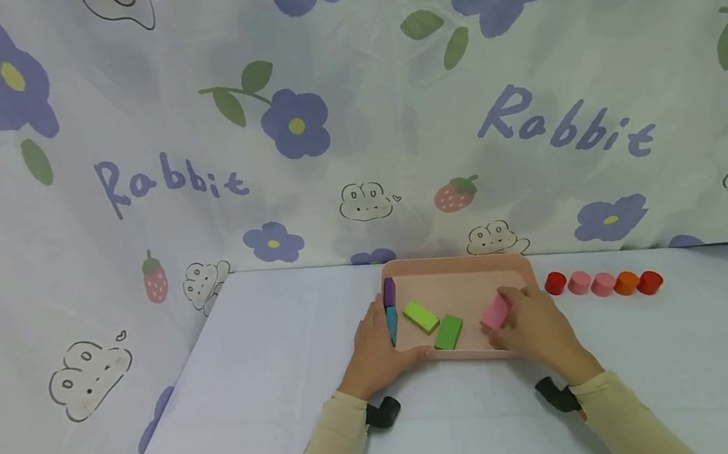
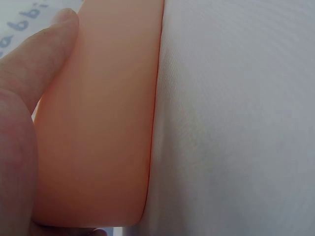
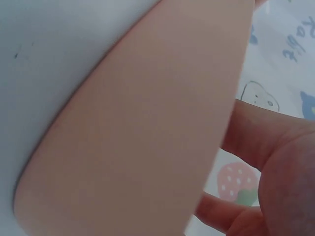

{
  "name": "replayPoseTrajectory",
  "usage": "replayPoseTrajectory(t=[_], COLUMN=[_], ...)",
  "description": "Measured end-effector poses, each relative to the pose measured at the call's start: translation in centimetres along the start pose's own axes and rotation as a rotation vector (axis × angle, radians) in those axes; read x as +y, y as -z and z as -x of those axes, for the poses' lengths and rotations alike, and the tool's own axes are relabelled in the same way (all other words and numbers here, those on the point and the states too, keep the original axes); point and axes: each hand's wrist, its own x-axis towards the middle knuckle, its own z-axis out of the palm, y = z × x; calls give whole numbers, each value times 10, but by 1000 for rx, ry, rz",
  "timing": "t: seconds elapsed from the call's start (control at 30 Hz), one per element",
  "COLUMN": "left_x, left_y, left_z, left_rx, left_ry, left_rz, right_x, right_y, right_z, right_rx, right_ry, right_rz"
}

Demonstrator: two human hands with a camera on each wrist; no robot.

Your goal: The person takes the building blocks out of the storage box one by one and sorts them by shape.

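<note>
A peach-coloured tray (image 1: 454, 262) lies on the white table, its front wall (image 2: 103, 118) filling much of the left wrist view. At its front left corner my left hand (image 1: 373, 350) holds the tray, thumb along the front rim and fingers along the left side. My right hand (image 1: 532, 323) reaches over the right end and pinches a pink block (image 1: 496, 312) between thumb and fingers inside the tray. In the right wrist view the tray wall (image 3: 133, 118) hides the block and the fingertips. Nearby in the tray lie a lime block (image 1: 421, 318) and a green block (image 1: 449, 331).
Along the tray's left wall are a purple block (image 1: 389, 292) and a blue block (image 1: 392, 325). Right of the tray stands a row of several small cylinders: red (image 1: 556, 283), pink (image 1: 580, 282), orange (image 1: 626, 283). A patterned cloth (image 1: 371, 97) hangs behind the table.
</note>
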Motion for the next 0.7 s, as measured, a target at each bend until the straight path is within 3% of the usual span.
replayPoseTrajectory(t=[0.3, 0.7], left_x=[-1, -1], left_y=[0, 0], left_z=[-1, -1], left_rx=[2, -4], left_ry=[1, 3], left_rz=[-6, 2], right_x=[2, 14], right_y=[14, 31], right_z=[7, 15], right_rx=[34, 61], right_ry=[59, 63], right_rz=[7, -1])
